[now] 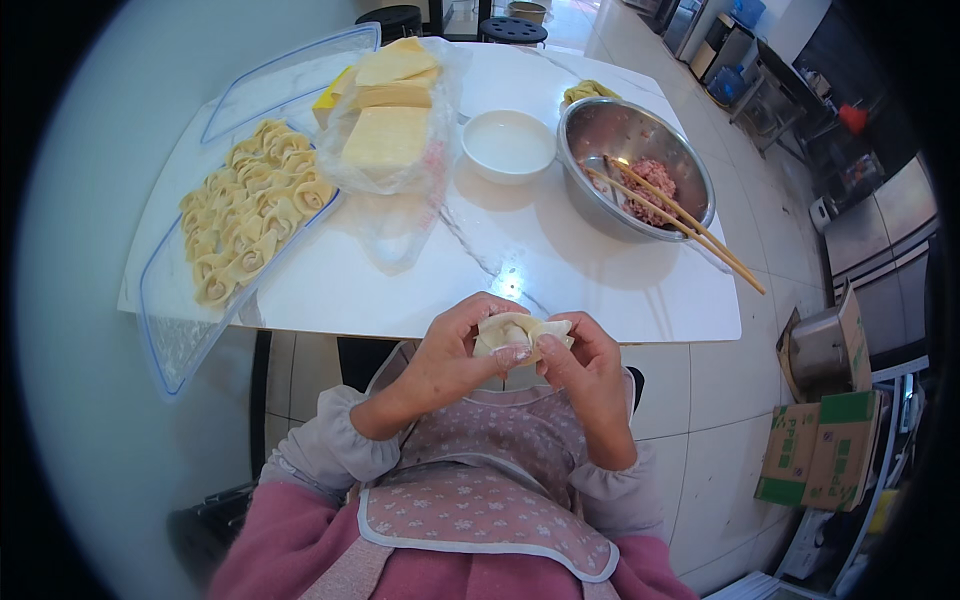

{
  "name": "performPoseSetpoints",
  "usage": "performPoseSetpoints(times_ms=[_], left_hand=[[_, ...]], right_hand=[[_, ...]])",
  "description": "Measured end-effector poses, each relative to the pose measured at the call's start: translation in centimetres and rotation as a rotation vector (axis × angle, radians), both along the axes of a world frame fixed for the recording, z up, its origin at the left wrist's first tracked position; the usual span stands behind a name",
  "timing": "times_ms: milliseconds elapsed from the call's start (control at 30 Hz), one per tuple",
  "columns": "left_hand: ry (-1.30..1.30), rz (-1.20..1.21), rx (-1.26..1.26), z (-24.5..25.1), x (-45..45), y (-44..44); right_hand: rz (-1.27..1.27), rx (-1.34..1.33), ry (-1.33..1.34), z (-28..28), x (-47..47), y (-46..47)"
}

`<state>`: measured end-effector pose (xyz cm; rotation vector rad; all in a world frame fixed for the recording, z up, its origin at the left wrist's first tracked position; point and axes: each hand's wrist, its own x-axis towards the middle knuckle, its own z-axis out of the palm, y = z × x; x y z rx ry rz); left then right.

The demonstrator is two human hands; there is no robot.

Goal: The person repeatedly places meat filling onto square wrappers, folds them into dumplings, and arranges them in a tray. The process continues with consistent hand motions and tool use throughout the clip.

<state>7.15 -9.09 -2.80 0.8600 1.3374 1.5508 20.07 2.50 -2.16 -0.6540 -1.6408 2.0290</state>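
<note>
A partly folded wonton (516, 334) is pinched between my two hands, just over the table's near edge. My left hand (469, 345) grips its left side, with flour on the thumb. On the right side, my right hand (589, 360) holds a corner of the dough between thumb and fingers. Stacked square wrappers (386, 135) lie in a clear plastic bag farther back. Finished wontons (255, 210) fill a clear plastic tray (184, 330) at the left. A steel bowl (592, 202) at the right holds minced meat (649, 187) and wooden chopsticks (682, 217).
Between the wrappers and the steel bowl stands a white bowl (508, 142) of clear liquid. A cloth (591, 91) lies behind the steel bowl. The clear lid (292, 71) leans by the wall. Stools (512, 31) stand beyond the white table (480, 277); cardboard boxes (817, 450) are at the right.
</note>
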Motion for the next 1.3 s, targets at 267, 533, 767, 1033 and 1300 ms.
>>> performPoseSetpoints(times_ms=[267,533,767,1033,1300], left_hand=[[0.064,-0.024,0.045,-0.4,-0.6,-0.4],[0.49,0.054,0.131,0.2,-1.2,-1.4],[0.512,0.062,0.172,0.4,-1.5,-2.4],[0.55,0.501,0.176,1.7,-5.6,-9.4],[1.364,1.098,-0.283,3.0,-13.3,-19.5]], right_hand=[[-0.043,0.084,-0.071,-0.2,0.0,-0.6],[-0.028,-0.047,-0.038,-0.1,-0.9,-1.2],[0.031,-0.011,0.021,0.1,-1.7,-1.8],[-0.053,-0.002,0.18,1.0,-2.7,-1.2],[-0.33,0.062,0.179,-0.7,-0.5,3.2]])
